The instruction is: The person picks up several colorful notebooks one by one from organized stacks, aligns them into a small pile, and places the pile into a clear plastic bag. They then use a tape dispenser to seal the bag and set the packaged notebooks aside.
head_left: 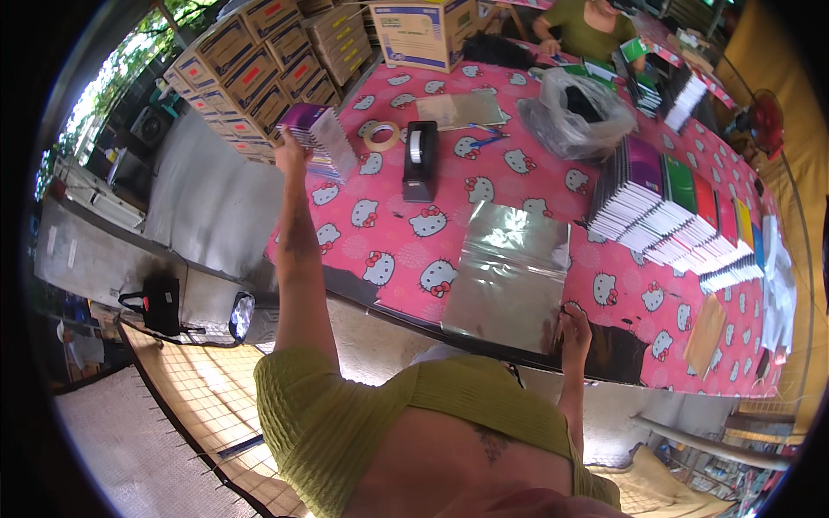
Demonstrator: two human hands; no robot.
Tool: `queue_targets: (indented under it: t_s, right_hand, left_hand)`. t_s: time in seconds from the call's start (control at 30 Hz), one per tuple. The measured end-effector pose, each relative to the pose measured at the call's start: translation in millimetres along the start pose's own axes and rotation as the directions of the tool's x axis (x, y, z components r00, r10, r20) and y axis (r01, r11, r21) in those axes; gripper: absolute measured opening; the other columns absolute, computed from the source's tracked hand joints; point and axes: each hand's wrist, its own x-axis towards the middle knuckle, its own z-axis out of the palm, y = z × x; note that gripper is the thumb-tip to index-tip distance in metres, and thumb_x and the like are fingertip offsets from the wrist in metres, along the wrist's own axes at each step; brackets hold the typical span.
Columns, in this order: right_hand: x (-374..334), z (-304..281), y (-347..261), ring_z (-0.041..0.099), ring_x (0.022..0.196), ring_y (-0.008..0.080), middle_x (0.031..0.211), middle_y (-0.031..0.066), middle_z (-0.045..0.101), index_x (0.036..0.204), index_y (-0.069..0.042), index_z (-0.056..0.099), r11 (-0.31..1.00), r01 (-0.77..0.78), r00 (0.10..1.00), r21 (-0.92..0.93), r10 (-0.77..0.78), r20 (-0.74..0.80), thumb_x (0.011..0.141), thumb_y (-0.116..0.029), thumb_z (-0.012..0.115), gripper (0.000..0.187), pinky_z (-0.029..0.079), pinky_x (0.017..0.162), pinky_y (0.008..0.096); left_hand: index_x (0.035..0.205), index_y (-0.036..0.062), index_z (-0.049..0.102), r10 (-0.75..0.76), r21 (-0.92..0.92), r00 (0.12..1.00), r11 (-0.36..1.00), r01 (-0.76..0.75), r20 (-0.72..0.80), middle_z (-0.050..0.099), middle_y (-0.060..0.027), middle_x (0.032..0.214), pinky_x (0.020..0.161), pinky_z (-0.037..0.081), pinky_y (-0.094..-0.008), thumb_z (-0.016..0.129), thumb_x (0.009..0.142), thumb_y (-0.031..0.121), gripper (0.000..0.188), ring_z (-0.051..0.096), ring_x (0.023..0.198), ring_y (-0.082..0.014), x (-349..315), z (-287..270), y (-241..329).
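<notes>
My left hand [292,151] reaches to the table's far left and grips the near left side of a stack of notebooks [332,142] with a purple cover on top. My right hand [574,332] is at the table's front edge with its fingers curled, beside the lower right corner of a pile of clear plastic sleeves [505,272]. Whatever its fingertips hold is too small to make out. Between the hands stands a black tape dispenser [420,164] with a roll in it. A roll of tan tape [381,135] lies next to the notebook stack.
Stacks of notebooks [643,173] in several colours fill the table's right side. A grey plastic bag [577,116], blue-handled scissors [486,136] and a carton [423,34] lie farther back. Cartons [250,78] are piled left of the table. Across it sits another person [591,30] handling green notebooks.
</notes>
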Motion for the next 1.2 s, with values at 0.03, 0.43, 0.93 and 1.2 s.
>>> queue_targets:
  t_s: [0.03,0.43,0.93,1.2]
  right_hand:
    - [2.2,-9.3,2.3,0.063,0.097,0.014,0.1,0.006,0.065,0.117,0.002,0.062,0.999,0.039,0.999,-0.014,-0.039,-0.001,0.096,-0.01,0.062,0.024,0.049,0.084,0.0264]
    - [154.5,-268.8,-95.5,0.045,0.128,0.0432,0.139,0.0236,0.045,0.139,-0.011,0.05,0.522,0.244,0.698,-0.817,-0.68,-0.225,0.086,-0.016,0.072,0.058,0.04,0.104,0.0497]
    - [175.9,-469.3,-144.6,0.062,0.107,0.0258,0.11,0.0084,0.067,0.105,-0.009,0.068,0.708,0.454,0.591,-0.541,-0.693,-0.412,0.082,0.005,0.06,0.027,0.044,0.096,0.0406]
    - [140.3,-372.7,26.0,0.063,0.108,0.0274,0.113,0.0117,0.067,0.093,-0.006,0.073,0.892,0.447,0.827,-0.064,-0.385,0.411,0.058,0.02,0.055,0.046,0.048,0.092,0.0359]
  left_hand:
    - [0.101,-0.0093,0.062,0.023,-0.047,0.998,0.999,-0.026,-0.063,0.069,-0.0187,0.083,0.051,0.059,-0.0321,0.065,0.091,0.051,0.061,0.071,0.064,-0.0249,-23.1,9.8,-1.4]
    - [0.112,0.0028,0.063,0.7,-0.585,-0.069,0.534,-0.611,0.711,0.064,-0.013,0.099,0.07,0.052,-0.036,0.068,0.09,0.014,0.025,0.063,0.082,-0.0251,-553.9,108.5,19.9]
    - [0.122,0.0042,0.061,0.66,-0.556,-0.495,-0.139,-0.82,0.565,0.068,-0.0145,0.112,0.089,0.052,-0.0439,0.055,0.087,0.006,0.037,0.064,0.104,-0.0337,-890.5,351.6,76.3]
    - [0.09,0.0038,0.066,0.823,-0.775,-0.372,0.125,-0.619,0.43,0.066,-0.0137,0.074,0.057,0.053,-0.041,0.065,0.081,0.014,0.013,0.067,0.065,-0.0301,-860.5,215.2,127.6]
